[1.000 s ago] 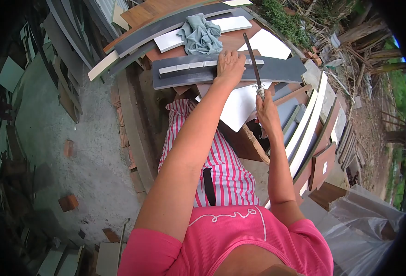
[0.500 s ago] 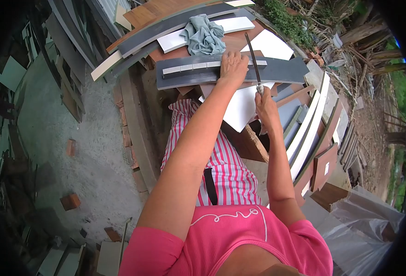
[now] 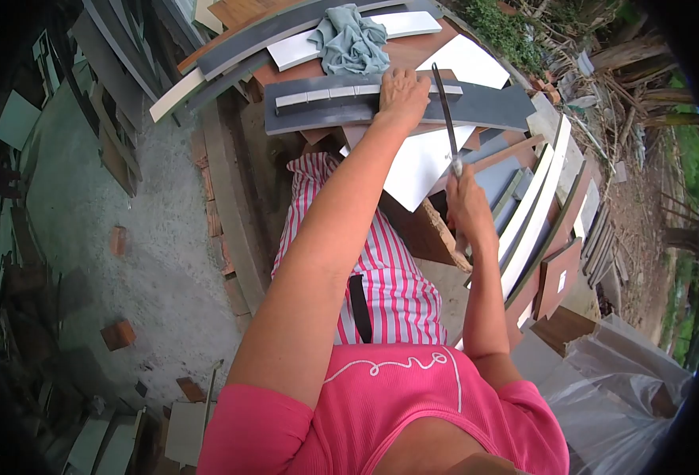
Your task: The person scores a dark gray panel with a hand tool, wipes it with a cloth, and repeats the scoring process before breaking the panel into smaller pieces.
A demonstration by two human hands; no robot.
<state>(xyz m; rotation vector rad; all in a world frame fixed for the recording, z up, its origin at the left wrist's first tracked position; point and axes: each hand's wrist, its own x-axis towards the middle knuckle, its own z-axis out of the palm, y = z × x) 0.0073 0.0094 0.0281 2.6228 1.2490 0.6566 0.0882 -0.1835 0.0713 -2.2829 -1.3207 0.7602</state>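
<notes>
My left hand point(image 3: 403, 96) presses on a narrow pale strip point(image 3: 329, 94) divided by cross lines, its fingers curled over the far edge. Under the strip lies a dark grey board point(image 3: 302, 121), laid crosswise in front of me. My right hand point(image 3: 468, 202) is closed round the handle of a hand saw point(image 3: 447, 115), whose long, thin dark blade points away from me. The blade crosses the strip and board to the right of my left hand. Below the board, a white sheet point(image 3: 417, 170) sticks out towards me.
A crumpled blue-green cloth point(image 3: 351, 43) lies on a white plank point(image 3: 290, 52) behind the board. Long white strips point(image 3: 527, 214) and brown panels point(image 3: 559, 277) are stacked at the right. Loose bricks point(image 3: 118, 334) sit on the concrete floor point(image 3: 171, 269) at the left.
My right hand has drawn the saw back towards me and slightly to the right. My left hand stays on the strip.
</notes>
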